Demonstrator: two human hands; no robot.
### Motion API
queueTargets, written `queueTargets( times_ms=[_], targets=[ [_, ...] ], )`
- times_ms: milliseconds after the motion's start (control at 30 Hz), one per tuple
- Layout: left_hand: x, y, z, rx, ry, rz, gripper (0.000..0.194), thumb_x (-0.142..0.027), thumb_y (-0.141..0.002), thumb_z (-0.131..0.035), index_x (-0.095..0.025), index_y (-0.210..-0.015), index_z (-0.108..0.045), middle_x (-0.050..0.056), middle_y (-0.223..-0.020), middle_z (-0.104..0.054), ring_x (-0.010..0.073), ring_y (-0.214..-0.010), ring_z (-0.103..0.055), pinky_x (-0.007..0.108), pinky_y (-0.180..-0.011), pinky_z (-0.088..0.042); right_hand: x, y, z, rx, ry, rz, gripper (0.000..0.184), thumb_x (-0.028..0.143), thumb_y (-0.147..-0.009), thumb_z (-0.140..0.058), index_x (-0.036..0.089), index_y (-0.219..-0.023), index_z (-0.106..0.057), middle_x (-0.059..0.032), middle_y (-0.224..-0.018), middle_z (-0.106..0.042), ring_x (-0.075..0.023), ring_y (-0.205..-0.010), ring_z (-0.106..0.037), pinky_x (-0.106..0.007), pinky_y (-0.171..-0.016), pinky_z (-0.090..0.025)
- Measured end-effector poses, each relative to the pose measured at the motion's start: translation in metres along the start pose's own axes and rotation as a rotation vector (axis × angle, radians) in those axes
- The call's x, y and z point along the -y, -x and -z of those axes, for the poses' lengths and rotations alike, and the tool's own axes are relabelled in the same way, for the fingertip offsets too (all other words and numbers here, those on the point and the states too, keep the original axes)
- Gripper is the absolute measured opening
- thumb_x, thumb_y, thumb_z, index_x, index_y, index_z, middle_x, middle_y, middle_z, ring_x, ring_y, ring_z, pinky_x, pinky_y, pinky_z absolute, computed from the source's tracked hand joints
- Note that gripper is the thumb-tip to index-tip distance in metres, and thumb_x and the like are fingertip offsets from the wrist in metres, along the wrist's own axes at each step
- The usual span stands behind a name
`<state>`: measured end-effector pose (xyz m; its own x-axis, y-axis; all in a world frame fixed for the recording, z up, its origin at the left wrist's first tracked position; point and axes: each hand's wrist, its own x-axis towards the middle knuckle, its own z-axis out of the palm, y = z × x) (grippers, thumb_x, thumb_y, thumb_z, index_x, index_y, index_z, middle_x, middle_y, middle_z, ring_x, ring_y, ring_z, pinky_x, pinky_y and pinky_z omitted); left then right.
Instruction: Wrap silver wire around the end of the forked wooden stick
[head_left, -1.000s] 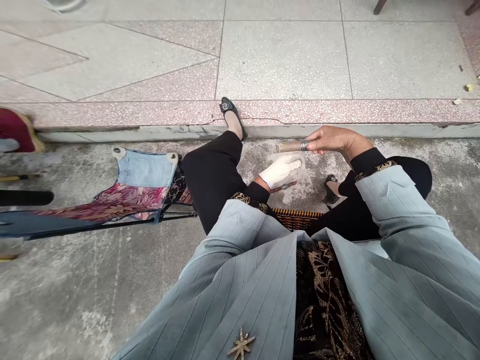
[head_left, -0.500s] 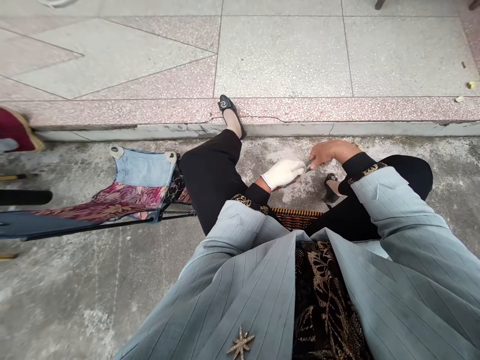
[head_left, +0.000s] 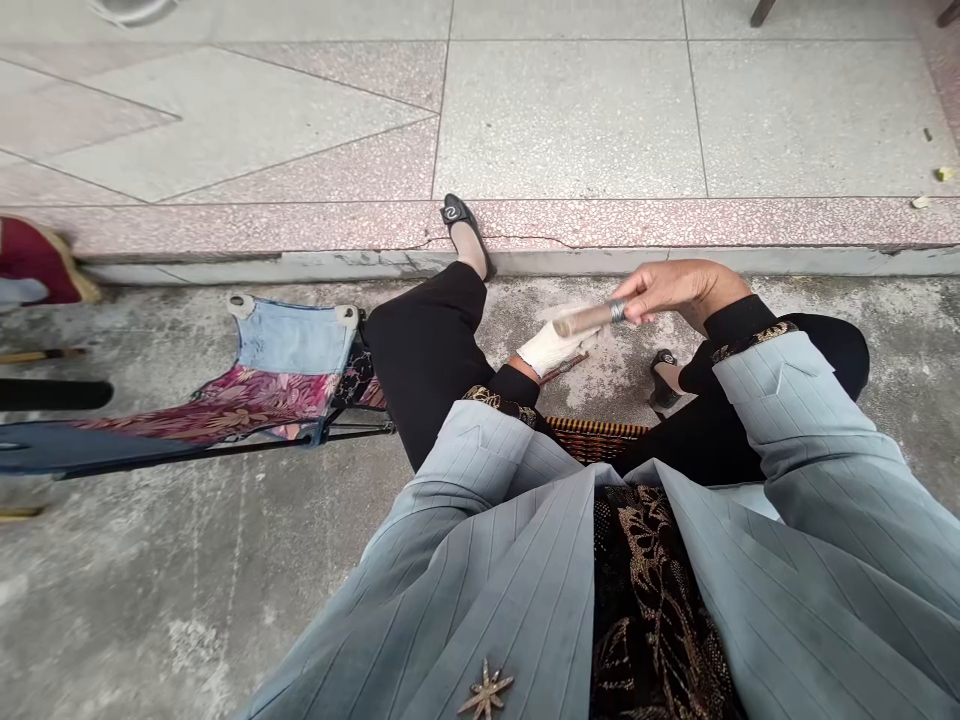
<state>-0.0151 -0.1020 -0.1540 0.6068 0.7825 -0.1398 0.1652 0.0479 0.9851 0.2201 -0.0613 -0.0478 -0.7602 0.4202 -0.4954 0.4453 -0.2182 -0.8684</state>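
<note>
My right hand is bare. Its fingers are closed on one end of a short, round, tan-brown wooden handle, with silvery wire-like wrapping beside the fingertips. The handle's free end points left and is blurred. Behind and below it is my left hand, in a white knitted glove, its fingers partly covered by the handle. A thin reddish-brown stick sticks out from under the gloved hand, seemingly held in it. Both hands are above the concrete between my knees.
A woven wicker edge shows between my legs. To my left stands a folding chair with blue and floral cloth. A dark red shoe is at the far left. Ahead, a low step rises to tiled floor.
My right hand has tilted up, bringing the wooden handle into sight across the glove. My left hand has shifted slightly left, and the reddish stick now shows beneath it.
</note>
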Motion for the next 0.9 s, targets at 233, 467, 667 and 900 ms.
queueTargets(
  times_ms=[233,467,667,900],
  targets=[
    [-0.009,0.006,-0.006,0.139,-0.152,-0.025,0.030,-0.040,-0.096,-0.050,-0.015,-0.091,-0.066,-0.001,-0.070,-0.054,0.0102,-0.059,-0.043,0.024,-0.059,-0.035,0.001,-0.016,-0.005,-0.725,-0.225,-0.022,0.026,0.042,-0.090,-0.074,0.018,-0.085,-0.069,-0.0010,-0.068,-0.061,-0.0110,-0.058,-0.051,-0.026,-0.058,-0.043],
    [-0.019,0.010,-0.006,0.143,-0.464,-0.094,0.031,-0.035,-0.098,-0.046,-0.015,-0.095,-0.069,0.003,-0.087,-0.067,0.0173,-0.082,-0.059,0.029,-0.082,-0.045,-0.004,-0.026,0.000,-0.734,0.609,-0.494,0.036,0.043,-0.094,-0.065,0.015,-0.115,-0.076,-0.0138,-0.107,-0.073,-0.0271,-0.095,-0.066,-0.034,-0.076,-0.045],
    [-0.032,0.013,0.008,0.059,-0.521,-0.120,0.030,-0.034,-0.097,-0.045,-0.015,-0.091,-0.068,0.005,-0.090,-0.068,0.0178,-0.085,-0.060,0.030,-0.084,-0.044,-0.009,-0.024,0.001,-0.375,0.759,-0.619,0.041,0.048,-0.095,-0.064,0.016,-0.118,-0.076,-0.0150,-0.106,-0.074,-0.0273,-0.091,-0.066,-0.036,-0.074,-0.044],
    [-0.036,0.014,0.020,-0.180,-0.407,-0.021,0.033,-0.034,-0.096,-0.044,-0.014,-0.104,-0.068,0.005,-0.086,-0.068,0.0164,-0.073,-0.057,0.029,-0.073,-0.045,-0.012,-0.017,-0.002,0.197,0.296,-0.343,0.052,0.060,-0.080,-0.078,0.017,-0.110,-0.078,0.0002,-0.072,-0.064,-0.0127,-0.063,-0.053,-0.028,-0.066,-0.042]
  ],
)
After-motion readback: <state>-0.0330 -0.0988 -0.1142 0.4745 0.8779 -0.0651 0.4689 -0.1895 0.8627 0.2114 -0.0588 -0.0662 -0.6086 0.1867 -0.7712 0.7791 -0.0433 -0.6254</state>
